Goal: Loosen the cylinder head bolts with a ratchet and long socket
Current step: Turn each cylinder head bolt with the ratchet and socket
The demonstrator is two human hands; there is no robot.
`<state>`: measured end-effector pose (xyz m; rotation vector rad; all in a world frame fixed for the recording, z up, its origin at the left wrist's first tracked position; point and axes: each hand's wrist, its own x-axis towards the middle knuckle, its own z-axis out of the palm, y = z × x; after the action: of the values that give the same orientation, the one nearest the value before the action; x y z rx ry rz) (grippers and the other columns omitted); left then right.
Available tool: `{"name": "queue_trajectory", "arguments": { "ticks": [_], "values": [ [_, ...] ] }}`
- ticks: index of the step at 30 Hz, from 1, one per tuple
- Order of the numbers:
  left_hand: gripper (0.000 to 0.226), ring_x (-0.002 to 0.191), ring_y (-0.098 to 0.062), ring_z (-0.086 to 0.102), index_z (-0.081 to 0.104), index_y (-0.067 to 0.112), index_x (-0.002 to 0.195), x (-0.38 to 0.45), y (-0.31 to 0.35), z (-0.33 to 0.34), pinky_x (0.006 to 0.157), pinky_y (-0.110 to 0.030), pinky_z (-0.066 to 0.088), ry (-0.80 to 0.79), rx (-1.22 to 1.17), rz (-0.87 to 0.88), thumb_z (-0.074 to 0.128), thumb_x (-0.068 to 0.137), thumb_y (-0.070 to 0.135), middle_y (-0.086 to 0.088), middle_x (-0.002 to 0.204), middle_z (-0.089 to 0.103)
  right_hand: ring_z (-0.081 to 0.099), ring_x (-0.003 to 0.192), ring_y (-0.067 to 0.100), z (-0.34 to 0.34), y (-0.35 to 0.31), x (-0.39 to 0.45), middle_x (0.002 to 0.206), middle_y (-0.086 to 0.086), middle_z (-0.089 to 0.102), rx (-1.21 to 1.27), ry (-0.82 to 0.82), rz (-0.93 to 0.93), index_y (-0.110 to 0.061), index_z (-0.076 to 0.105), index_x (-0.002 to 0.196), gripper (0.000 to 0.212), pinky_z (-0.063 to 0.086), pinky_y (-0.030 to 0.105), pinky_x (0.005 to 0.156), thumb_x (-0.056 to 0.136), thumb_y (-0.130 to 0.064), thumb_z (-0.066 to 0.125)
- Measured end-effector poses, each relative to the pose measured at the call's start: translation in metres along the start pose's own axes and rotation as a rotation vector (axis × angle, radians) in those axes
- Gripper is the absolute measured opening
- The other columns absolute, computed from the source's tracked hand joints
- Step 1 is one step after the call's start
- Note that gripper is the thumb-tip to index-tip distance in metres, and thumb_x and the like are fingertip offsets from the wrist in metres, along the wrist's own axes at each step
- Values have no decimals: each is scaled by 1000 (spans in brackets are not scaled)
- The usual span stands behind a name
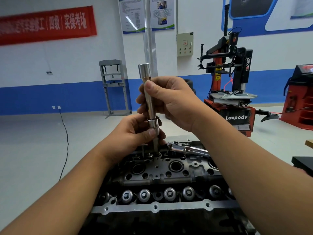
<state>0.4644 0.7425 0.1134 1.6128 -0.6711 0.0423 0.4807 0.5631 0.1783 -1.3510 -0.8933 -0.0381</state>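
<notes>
A long chrome socket bar (147, 92) stands upright above the cylinder head (162, 173), its wide end up. My right hand (171, 100) grips its upper shaft, thumb laid along it. My left hand (135, 133) pinches the short socket piece (153, 126) at its lower end, where a thin bit points down into the far row of the head. A chrome ratchet (186, 149) lies flat on the head's far right side, untouched. The bolt under the bit is hidden by my fingers.
Valve spring caps (169, 194) line the near side of the head. A red tyre changer (232, 92) and a red machine (299, 99) stand at right, a grey press frame (115, 87) by the back wall, and a black cable (65, 141) runs over the floor at left.
</notes>
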Motion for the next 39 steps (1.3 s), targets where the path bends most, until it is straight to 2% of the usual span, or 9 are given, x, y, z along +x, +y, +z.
{"name": "queue_trajectory", "arguments": {
  "ticks": [4,7,10,14,18,23,30,35,39],
  "values": [
    [36,96,-34,78,78,33,101,2,1,3,81,-33,63,79,42,-17,89,71,15,-12,96,78,72,65,29,1,1,-2,78,15,72,-31,21,-31,-1,67,96,13,59,35,62,89,-6,76],
    [32,103,-35,77,71,17,116,-1,2,2,86,-34,62,-1,43,-43,79,85,15,-17,104,79,72,61,30,1,2,-1,74,15,71,-23,86,-31,2,61,98,20,59,36,58,87,-3,78],
    [33,107,-34,76,63,4,123,-4,3,4,90,-32,60,-80,77,-64,73,92,11,-21,107,78,73,66,33,0,1,0,78,18,73,-10,75,-1,0,62,95,12,60,37,59,94,-7,72],
    [34,96,-31,79,65,3,104,-1,3,6,81,-28,62,39,146,-33,81,74,9,-22,96,78,74,73,34,0,-1,-1,86,18,75,-10,6,24,1,64,101,11,61,37,62,101,-10,64],
    [50,96,-43,75,68,4,101,2,3,5,81,-39,65,139,239,-27,93,59,15,-25,93,73,73,67,31,-1,1,0,79,14,73,-63,57,8,-3,67,94,13,61,37,62,88,-7,78],
    [39,98,-30,79,66,1,112,-2,6,7,82,-28,61,9,170,-64,81,77,5,-18,100,80,73,67,33,-3,2,1,78,16,74,-54,101,15,-4,63,90,14,60,38,61,91,-7,76],
    [45,89,-27,80,66,0,101,-1,9,9,76,-27,62,111,236,-59,89,63,9,-18,94,79,73,67,31,-1,0,0,80,15,72,-58,46,15,-1,68,96,13,61,37,63,87,-2,78],
    [39,99,-27,79,68,4,114,-4,10,9,83,-26,61,2,141,-87,80,77,4,-16,101,80,73,66,30,-3,1,0,78,15,73,-62,75,21,6,66,101,21,61,37,62,87,-3,78],
    [39,89,-26,80,66,-2,103,-2,9,10,75,-25,62,90,190,-65,85,69,-2,-18,92,79,73,66,30,-3,1,0,78,15,71,-53,57,22,5,66,99,19,60,35,60,87,-3,78]
  ]
}}
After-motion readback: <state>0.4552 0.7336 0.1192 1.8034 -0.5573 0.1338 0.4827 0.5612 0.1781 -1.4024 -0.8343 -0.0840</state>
